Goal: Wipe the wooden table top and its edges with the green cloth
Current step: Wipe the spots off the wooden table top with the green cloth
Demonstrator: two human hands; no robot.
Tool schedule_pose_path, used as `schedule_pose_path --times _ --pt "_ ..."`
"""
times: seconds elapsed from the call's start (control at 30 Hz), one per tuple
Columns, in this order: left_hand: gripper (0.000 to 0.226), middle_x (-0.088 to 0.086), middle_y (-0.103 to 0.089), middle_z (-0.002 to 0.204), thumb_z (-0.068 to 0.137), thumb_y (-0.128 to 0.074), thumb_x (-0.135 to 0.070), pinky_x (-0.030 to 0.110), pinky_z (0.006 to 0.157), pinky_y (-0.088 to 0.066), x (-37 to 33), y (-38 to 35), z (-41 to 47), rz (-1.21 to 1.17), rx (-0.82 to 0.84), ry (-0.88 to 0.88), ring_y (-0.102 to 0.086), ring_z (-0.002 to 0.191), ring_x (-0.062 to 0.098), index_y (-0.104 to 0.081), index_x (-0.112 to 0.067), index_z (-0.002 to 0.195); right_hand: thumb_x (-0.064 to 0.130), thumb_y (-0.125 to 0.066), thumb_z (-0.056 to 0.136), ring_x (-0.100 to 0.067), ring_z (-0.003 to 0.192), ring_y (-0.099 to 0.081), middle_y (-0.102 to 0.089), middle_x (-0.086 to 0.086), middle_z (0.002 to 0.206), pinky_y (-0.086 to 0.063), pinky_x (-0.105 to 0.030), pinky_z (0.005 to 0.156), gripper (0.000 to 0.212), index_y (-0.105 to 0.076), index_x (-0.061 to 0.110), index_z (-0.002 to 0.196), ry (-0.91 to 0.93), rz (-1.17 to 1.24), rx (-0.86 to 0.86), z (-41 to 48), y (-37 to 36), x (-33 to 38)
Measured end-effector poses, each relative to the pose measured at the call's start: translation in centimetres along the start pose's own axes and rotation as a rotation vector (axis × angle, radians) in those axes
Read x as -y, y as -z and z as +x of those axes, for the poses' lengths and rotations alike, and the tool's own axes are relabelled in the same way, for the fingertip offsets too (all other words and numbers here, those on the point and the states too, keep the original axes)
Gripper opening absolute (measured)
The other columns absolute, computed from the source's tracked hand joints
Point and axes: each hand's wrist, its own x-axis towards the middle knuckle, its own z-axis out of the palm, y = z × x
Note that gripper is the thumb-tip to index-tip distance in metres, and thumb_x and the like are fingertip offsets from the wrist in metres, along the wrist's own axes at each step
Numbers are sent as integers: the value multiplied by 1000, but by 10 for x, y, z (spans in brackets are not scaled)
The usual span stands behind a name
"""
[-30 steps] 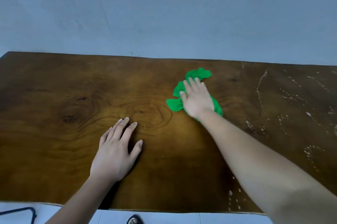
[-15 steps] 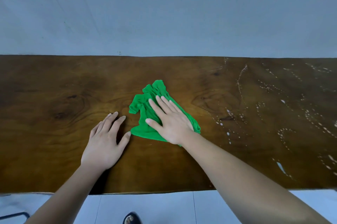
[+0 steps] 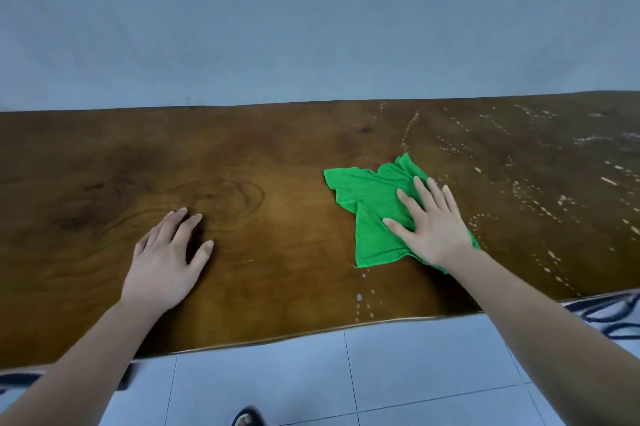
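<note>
Wooden table top (image 3: 294,155), perhaps wet-speckled, against pale wall (image 3: 311,27); left hand (image 3: 162,263) flat, right hand (image 3: 433,228) flat on green cloth (image 3: 370,197).

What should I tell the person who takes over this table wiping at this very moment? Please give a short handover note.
Left hand: flat on the bare table, fingers straight, holding nothing.
Right hand: flat on the green cloth, fingers spread, pressing it to the wood.
Cloth: lies right of the middle of the top, at the border of the white specks.
Done, as it looks: the left and middle of the top show no specks.
Left: the speckled right part, a few specks between the cloth and the front edge, and the edges. I cannot tell if any edge is wiped.
</note>
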Motion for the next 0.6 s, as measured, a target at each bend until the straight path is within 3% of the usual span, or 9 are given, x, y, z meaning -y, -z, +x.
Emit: schedule_pose_path --times 0.07,0.17,0.3,0.43,0.6 --pt "76 -3 -25 181 105 -31 -76 58 134 -19 -5 2 -2 -21 3 5 -21 168 25 -33 -36 169 86 -12 101 -25 173 8 1 -4 187 6 -47 139 93 -24 32 176 54 3 -54 9 6 7" --pt "69 -3 -30 179 108 -36 -70 58 132 -23 -18 1 -8 -63 -34 -30 -25 167 25 -37 -35 168 88 0 99 -19 171 13 9 3 186 6 -44 139 92 -3 40 177 38 139 40 23 3 26" --pt "64 -3 -32 178 111 -36 -65 56 131 -26 -35 -9 -12 -92 -46 -94 -26 166 24 -40 -34 167 84 14 98 -23 171 16 17 -4 185 6 -49 139 92 13 34 176 -61 45 77 19 -9 62" --pt "63 -3 -34 177 112 -34 -62 54 132 -24 -49 -14 -8 -130 -39 -101 -27 166 23 -41 -33 167 76 10 105 -23 170 20 20 -7 184 10 -48 138 88 13 24 176 12 74 56 -15 -12 134" --pt "56 -3 -37 176 114 -38 -52 52 132 -26 -62 -19 -4 -134 -64 -144 -27 166 22 -44 -31 166 76 -4 109 -25 171 17 15 -9 185 6 -50 138 86 6 26 178 110 150 47 -55 -21 211"
